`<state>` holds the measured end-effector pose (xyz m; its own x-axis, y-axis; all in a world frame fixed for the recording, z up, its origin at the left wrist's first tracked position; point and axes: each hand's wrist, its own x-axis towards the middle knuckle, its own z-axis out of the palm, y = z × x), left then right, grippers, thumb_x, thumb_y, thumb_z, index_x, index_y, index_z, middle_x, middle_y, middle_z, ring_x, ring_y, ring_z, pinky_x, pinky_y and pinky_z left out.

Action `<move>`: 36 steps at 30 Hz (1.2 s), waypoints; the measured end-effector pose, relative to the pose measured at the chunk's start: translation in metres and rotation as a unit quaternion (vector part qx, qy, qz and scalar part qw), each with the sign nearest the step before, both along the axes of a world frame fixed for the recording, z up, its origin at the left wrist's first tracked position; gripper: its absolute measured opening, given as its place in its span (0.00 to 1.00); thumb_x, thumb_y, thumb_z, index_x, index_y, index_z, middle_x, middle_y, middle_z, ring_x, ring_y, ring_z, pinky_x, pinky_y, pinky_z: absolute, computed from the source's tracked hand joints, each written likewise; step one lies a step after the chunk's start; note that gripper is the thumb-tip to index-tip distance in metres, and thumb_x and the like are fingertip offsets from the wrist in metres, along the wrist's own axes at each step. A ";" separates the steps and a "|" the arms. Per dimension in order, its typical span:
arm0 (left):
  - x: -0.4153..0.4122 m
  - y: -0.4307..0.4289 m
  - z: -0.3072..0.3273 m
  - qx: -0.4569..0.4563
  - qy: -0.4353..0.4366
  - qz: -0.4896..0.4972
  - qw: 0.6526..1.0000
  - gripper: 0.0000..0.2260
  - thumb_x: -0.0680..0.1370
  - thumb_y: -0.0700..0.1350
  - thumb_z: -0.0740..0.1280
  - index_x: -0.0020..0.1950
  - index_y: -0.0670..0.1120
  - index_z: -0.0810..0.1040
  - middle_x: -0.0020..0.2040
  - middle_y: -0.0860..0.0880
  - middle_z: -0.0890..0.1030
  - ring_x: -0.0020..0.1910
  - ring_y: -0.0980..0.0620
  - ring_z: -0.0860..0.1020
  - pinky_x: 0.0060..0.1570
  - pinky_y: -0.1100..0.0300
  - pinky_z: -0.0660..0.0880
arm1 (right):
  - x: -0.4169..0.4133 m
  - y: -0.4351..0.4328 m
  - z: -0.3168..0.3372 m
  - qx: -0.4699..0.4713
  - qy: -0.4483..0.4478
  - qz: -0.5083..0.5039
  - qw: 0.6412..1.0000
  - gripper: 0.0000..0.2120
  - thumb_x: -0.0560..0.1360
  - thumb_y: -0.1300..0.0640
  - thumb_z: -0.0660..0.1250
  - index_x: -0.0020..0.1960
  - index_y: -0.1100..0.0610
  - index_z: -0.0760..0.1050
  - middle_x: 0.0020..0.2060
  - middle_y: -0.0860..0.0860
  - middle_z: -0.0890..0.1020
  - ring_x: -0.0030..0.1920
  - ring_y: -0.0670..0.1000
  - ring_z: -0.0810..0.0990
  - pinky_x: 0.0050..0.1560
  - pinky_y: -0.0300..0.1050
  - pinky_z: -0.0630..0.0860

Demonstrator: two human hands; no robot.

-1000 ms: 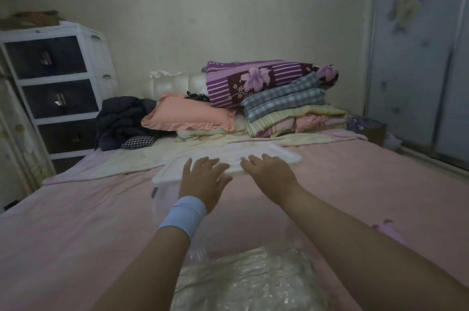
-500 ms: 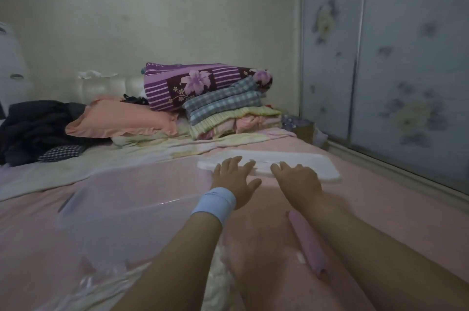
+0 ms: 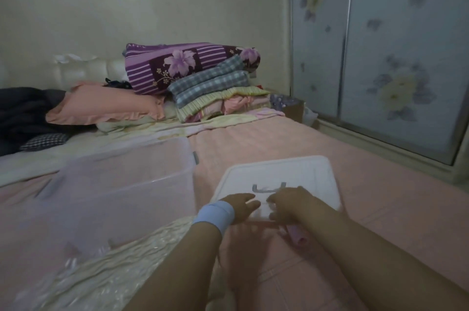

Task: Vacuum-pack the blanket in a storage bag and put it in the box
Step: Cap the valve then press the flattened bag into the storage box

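With the lid now moved off the box onto the bed, left hand flat on it, right hand grip too blurred to tell, the box stands open for the bag just beside it.

Lid lies right of box, on bed

Views: I've got just one, worn on the person's head.
Facing: forward and down along the bed, wall ahead, wardrobe to my right.
Nearness: close in; forearms fill my lower edge, left hand and right hand low of centre at the lid.
Lens: wide, wardrobe lines leaning.
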<state>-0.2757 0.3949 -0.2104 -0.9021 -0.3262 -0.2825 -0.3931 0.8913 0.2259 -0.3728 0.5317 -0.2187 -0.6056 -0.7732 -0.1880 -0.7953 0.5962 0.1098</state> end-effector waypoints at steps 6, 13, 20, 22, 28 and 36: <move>0.066 -0.045 0.019 -0.030 0.058 0.054 0.996 0.19 0.82 0.51 0.56 0.74 0.53 0.66 0.72 0.48 0.70 0.69 0.46 0.69 0.69 0.52 0.65 | 0.052 -0.055 0.024 -0.112 -0.006 0.062 0.992 0.20 0.82 0.49 0.60 0.72 0.49 0.70 0.70 0.51 0.74 0.69 0.55 0.73 0.66 0.52 0.70; 0.168 -0.121 0.012 -0.063 0.014 0.161 0.985 0.19 0.80 0.46 0.61 0.71 0.51 0.69 0.72 0.46 0.69 0.69 0.45 0.70 0.68 0.53 0.66 | 0.148 -0.139 0.023 -0.150 -0.078 0.162 0.972 0.19 0.81 0.51 0.62 0.71 0.47 0.72 0.71 0.50 0.74 0.69 0.54 0.72 0.67 0.49 0.69; 0.234 -0.183 -0.015 -0.032 -0.104 0.178 0.978 0.40 0.68 0.72 0.59 0.77 0.55 0.61 0.77 0.46 0.61 0.74 0.42 0.60 0.72 0.46 0.59 | 0.206 -0.214 0.004 -0.078 -0.215 0.186 0.956 0.29 0.71 0.42 0.61 0.72 0.45 0.71 0.70 0.49 0.75 0.70 0.55 0.73 0.70 0.53 0.69; 0.235 -0.198 -0.021 -0.052 -0.106 0.151 0.982 0.43 0.61 0.77 0.54 0.73 0.59 0.67 0.75 0.49 0.64 0.73 0.42 0.60 0.70 0.41 0.59 | 0.207 -0.235 -0.005 -0.056 -0.256 0.188 0.947 0.28 0.68 0.43 0.59 0.67 0.43 0.74 0.63 0.49 0.80 0.61 0.54 0.78 0.64 0.54 0.73; 0.233 -0.228 -0.031 0.053 -0.129 0.143 0.980 0.42 0.60 0.75 0.62 0.73 0.63 0.63 0.74 0.53 0.60 0.71 0.42 0.63 0.69 0.41 0.64 | 0.196 -0.270 -0.029 0.016 -0.264 0.198 0.944 0.24 0.75 0.42 0.56 0.71 0.41 0.69 0.68 0.51 0.77 0.64 0.55 0.76 0.62 0.51 0.71; 0.291 -0.263 -0.001 0.078 -0.024 0.273 0.959 0.47 0.58 0.63 0.79 0.71 0.52 0.62 0.73 0.49 0.59 0.71 0.46 0.64 0.69 0.49 0.66 | 0.204 -0.270 0.001 0.125 -0.342 0.120 0.924 0.28 0.68 0.40 0.64 0.68 0.46 0.73 0.63 0.48 0.80 0.59 0.52 0.79 0.57 0.45 0.73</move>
<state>0.0158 0.1318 -0.2117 -0.5933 -0.6966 -0.4034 -0.8049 0.5068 0.3085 -0.1685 0.2621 -0.2181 -0.0965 -0.7509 -0.6533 -0.8359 0.4175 -0.3564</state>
